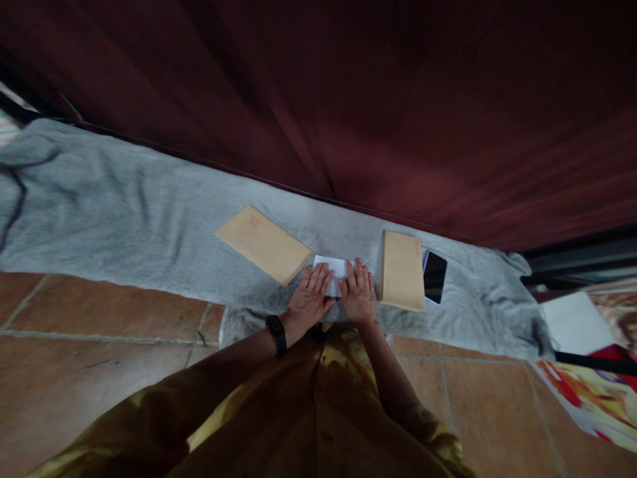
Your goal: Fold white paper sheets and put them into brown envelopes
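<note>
A small white sheet of paper [332,264], perhaps folded, lies on the grey cloth [164,219] in front of me. My left hand [308,295] rests flat over its left side with the fingers stretched out. Over the right side lies my right hand [359,293], palm down, fingers spread a little. The hands cover part of the paper. Left of it, a tan envelope [263,242] with a red printed mark sits at a slant, one corner close to the paper. To the right is a stack of tan envelopes [402,271].
A dark-screened phone [435,277] lies beside the stack. Behind the cloth-covered surface hangs a dark red curtain [348,99]. At the right stand a white sheet [577,322] and a colourful printed box or bag [597,398]. Brown floor tiles [124,372] show below.
</note>
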Motion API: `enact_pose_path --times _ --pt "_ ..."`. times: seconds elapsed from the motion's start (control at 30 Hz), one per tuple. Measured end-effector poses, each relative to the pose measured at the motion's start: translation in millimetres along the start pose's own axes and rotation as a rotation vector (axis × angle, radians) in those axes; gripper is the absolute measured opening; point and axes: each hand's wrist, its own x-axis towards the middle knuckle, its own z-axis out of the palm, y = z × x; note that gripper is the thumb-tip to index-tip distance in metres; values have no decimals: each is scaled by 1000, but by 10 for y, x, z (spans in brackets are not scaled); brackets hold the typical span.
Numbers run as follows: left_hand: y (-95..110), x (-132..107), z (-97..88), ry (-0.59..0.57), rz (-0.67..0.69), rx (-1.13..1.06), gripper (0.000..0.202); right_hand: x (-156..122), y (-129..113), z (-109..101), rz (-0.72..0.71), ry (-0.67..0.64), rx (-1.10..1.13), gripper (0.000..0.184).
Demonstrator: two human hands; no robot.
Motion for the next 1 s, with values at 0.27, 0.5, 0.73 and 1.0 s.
enact_pose_path --times 0.27,0.5,0.73,1.0 --pt "-46 -71 44 -9 11 29 78 -24 18 7 18 31 24 57" --pt "-75 -198 25 66 -22 20 79 -29 7 10 41 44 26 58" --pt "-171 -424 101 173 -38 41 77 -12 15 26 62 49 27 60" --pt "58 -327 13 233 2 18 70 -1 -24 0 90 55 40 61"
